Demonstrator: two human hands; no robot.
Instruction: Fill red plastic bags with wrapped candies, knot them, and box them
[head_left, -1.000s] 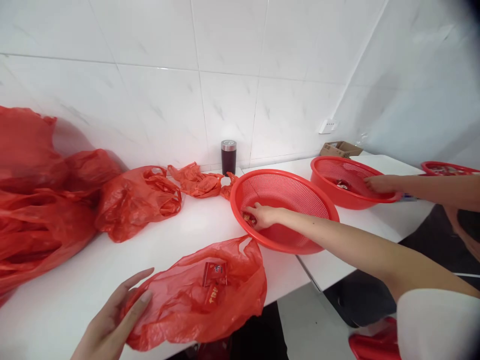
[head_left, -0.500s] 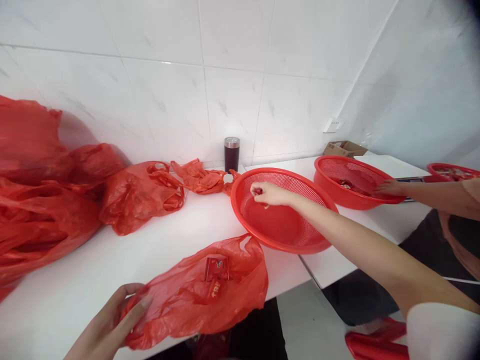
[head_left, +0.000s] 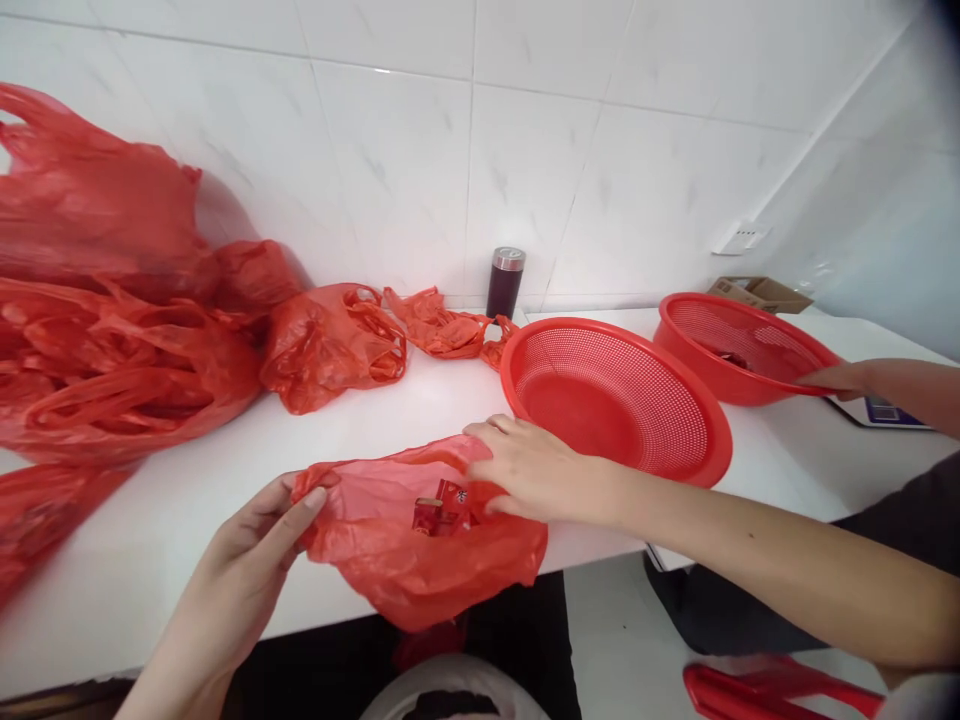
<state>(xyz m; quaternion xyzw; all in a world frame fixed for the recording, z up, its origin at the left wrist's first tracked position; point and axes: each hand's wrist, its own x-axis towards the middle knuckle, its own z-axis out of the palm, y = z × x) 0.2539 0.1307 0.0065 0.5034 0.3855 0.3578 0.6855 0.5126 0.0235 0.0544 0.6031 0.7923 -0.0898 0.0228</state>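
A red plastic bag [head_left: 420, 565] lies open near the table's front edge, with small red packets [head_left: 450, 503] inside. My left hand [head_left: 262, 540] pinches the bag's left rim between thumb and fingers. At the bag's upper right edge is my right hand [head_left: 525, 470], its fingers curled over the rim and touching the plastic; whether they grip it is hard to make out. Just beyond that hand stands a red perforated basket [head_left: 585, 405], with nothing seen inside it.
Full red bags [head_left: 112, 370] are piled at the left, smaller ones [head_left: 330, 345] along the wall. A dark tumbler [head_left: 505, 283] stands behind. At the right another person's hand [head_left: 840, 378] holds a second red basket [head_left: 742, 345], near a scale [head_left: 885, 412] and a cardboard box [head_left: 761, 293].
My right hand has come back from the basket to the bag, and the red item it held is no longer seen in it. My left hand has raised the bag's left rim. The other person's basket is tilted.
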